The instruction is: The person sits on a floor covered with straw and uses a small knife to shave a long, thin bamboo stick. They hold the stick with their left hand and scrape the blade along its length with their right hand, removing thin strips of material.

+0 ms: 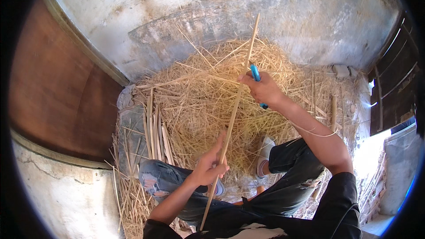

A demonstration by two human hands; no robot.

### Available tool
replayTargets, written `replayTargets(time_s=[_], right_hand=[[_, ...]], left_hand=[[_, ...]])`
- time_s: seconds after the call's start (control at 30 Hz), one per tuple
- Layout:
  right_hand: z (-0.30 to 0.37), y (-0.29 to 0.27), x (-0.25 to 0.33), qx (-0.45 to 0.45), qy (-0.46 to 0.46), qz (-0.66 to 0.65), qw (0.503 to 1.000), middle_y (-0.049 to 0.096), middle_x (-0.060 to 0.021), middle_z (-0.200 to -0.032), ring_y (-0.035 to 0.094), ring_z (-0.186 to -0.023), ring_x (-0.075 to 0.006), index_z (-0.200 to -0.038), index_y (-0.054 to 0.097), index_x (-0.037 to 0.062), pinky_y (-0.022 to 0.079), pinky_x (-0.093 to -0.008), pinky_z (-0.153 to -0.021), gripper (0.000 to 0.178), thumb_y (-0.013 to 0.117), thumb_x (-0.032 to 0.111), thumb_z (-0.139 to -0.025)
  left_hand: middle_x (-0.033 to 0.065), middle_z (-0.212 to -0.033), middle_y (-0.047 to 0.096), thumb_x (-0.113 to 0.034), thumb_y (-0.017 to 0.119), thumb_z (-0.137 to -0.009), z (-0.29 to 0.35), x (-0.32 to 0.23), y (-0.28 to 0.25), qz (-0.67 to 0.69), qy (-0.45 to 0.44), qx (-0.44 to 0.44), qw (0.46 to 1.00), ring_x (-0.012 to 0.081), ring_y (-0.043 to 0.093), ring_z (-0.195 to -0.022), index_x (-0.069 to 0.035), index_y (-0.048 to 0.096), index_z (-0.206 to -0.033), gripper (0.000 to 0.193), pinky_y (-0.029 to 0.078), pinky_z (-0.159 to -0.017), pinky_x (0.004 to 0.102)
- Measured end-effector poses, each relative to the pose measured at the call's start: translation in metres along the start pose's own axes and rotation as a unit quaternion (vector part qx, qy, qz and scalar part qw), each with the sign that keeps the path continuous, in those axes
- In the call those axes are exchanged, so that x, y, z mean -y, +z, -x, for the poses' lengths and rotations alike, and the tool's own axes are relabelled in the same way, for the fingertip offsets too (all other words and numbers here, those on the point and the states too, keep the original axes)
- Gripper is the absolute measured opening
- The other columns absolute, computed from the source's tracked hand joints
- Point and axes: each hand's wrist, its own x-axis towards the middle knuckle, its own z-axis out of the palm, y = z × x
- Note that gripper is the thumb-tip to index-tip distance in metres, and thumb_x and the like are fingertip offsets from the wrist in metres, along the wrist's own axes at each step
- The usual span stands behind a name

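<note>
A long, thin, pale bamboo strip (234, 115) runs slantwise from my lap up toward the far wall. My left hand (208, 167) is closed loosely around its lower part, the index finger stretched along it. In my right hand (264, 89), farther forward, is a knife with a blue handle (255, 71). The fingers wrap the handle, and its blade end lies against the upper part of the strip. Most of the blade is hidden or too small to make out. The fingertips of my right hand also touch the strip.
A big heap of straw-coloured shavings (199, 99) spreads between my feet and the stained wall (265, 6). Several split strips (155, 128) lie by my left knee. A brown panel (62, 84) stands at the left, dark boards (394, 75) at the right.
</note>
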Motion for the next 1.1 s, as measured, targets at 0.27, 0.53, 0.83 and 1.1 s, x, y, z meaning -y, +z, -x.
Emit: replayTargets(time_s=[0.27,0.53,0.83,1.1], right_hand=[[-0.009,0.01,-0.033,0.164,0.164,-0.215,0.949,0.043,0.0042,-0.055,0.041,-0.042,-0.0086,-0.105,0.063,0.0075,0.032,-0.028,-0.04,0.031,0.063,0.038,-0.101],[0.001,0.013,-0.22,0.459,0.041,0.716,0.524,0.075,-0.0149,-0.103,0.072,-0.099,-0.0345,-0.12,0.073,0.007,0.056,-0.0468,-0.081,0.051,0.065,0.045,-0.087],[0.042,0.116,-0.132,0.589,0.1,0.532,0.6,0.072,-0.0227,-0.104,0.068,-0.1,-0.0413,-0.118,0.07,-0.0009,0.054,-0.0525,-0.085,0.061,0.052,0.055,-0.099],[0.018,0.101,-0.027,0.171,-0.083,0.38,0.905,0.064,-0.0228,-0.072,0.068,-0.072,-0.0393,-0.094,0.064,-0.0002,0.051,-0.0524,-0.068,0.051,0.05,0.048,-0.104]], left_hand=[[-0.0021,-0.066,0.053,0.004,0.055,-0.085,-0.014,0.009,-0.035,0.06,-0.012,-0.136,0.989,0.0043,0.045,-0.048,-0.005,0.031,-0.16,0.079,0.036,-0.044,0.0212],[-0.0051,-0.055,0.045,-0.004,0.055,-0.095,-0.014,0.026,-0.052,0.055,0.035,-0.218,0.974,0.0036,0.039,-0.04,0.002,0.035,-0.156,0.065,0.03,-0.038,0.0213],[-0.0065,-0.062,0.047,-0.007,0.058,-0.098,0.001,0.027,-0.056,0.075,0.007,-0.251,0.965,0.0023,0.04,-0.045,0.001,0.038,-0.155,0.061,0.031,-0.041,0.0205],[-0.0086,-0.067,0.045,-0.005,0.059,-0.1,0.006,0.022,-0.056,0.083,0.003,-0.272,0.959,-0.0001,0.037,-0.05,-0.001,0.039,-0.155,0.058,0.027,-0.045,0.0198]])
